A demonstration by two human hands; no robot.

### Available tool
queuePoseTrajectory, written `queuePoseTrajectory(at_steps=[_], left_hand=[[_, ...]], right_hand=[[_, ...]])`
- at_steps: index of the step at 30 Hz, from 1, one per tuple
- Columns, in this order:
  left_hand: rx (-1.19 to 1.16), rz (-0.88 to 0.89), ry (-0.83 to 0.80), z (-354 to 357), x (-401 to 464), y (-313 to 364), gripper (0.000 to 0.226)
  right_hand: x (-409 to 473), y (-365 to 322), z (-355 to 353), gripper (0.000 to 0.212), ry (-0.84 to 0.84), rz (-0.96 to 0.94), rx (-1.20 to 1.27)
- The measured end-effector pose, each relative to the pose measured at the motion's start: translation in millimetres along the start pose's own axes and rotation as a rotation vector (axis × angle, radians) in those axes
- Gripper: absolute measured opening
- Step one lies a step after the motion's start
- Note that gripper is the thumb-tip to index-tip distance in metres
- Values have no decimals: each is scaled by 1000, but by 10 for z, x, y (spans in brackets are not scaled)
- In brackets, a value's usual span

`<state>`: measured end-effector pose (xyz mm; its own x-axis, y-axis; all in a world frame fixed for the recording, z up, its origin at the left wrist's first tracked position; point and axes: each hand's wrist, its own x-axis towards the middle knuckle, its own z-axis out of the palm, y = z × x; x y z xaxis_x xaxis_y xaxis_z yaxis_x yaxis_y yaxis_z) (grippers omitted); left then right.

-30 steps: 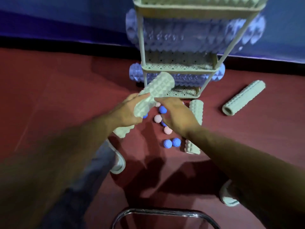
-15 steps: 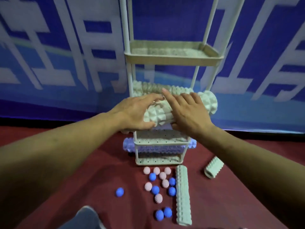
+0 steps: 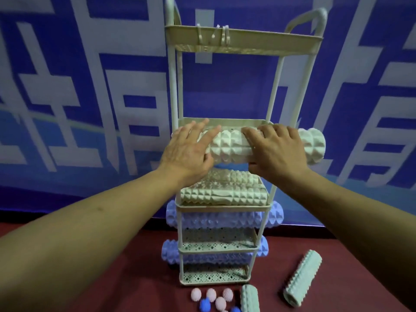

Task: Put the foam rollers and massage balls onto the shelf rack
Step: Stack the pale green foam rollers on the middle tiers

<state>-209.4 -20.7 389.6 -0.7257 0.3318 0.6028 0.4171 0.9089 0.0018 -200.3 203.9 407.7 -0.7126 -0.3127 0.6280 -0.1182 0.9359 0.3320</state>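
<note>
**Roller sideways across the second shelf**

Head cam: I've got the white foam roller (image 3: pixel 234 148) lying flat, long axis running left to right across the second tier from the top of the shelf rack (image 3: pixel 244 39). Its right end sticks out well past the rack's right post. My left hand (image 3: pixel 185 152) lies on the left end, fingers (image 3: pixel 208 136) straight and spread over the top. My right hand (image 3: pixel 275 149) sits on the middle-right part, fingers bent down over the ridges, thumb underneath. One tier down there are two more white rollers (image 3: pixel 225 194), same sideways direction, and purple rollers (image 3: pixel 222 218) on the tiers below that. On the red floor (image 3: pixel 112 278): a green roller (image 3: pixel 302 278) angled off to the right, another green one (image 3: pixel 249 298) by the rack's foot, and pink and blue massage balls (image 3: pixel 211 299) bunched just left of it.
</note>
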Motion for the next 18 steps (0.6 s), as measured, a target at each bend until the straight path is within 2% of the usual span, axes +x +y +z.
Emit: queuePoseTrajectory(at_steps=[5,10,14,18], left_hand=[[-22,68,102,17,16,17,54],[-48,114,155,-85,109,-36,60],[48,-22,18,-122,221,-124,72],[54,-77,-57,-81,274,-236,69]], right_hand=[[-61,111,-100,74,-2,42,0],[-24,123,-260,82,41,115,46],[410,-3,-226,93,-44,76,90],[831,3,-50,101,-82,15,99]])
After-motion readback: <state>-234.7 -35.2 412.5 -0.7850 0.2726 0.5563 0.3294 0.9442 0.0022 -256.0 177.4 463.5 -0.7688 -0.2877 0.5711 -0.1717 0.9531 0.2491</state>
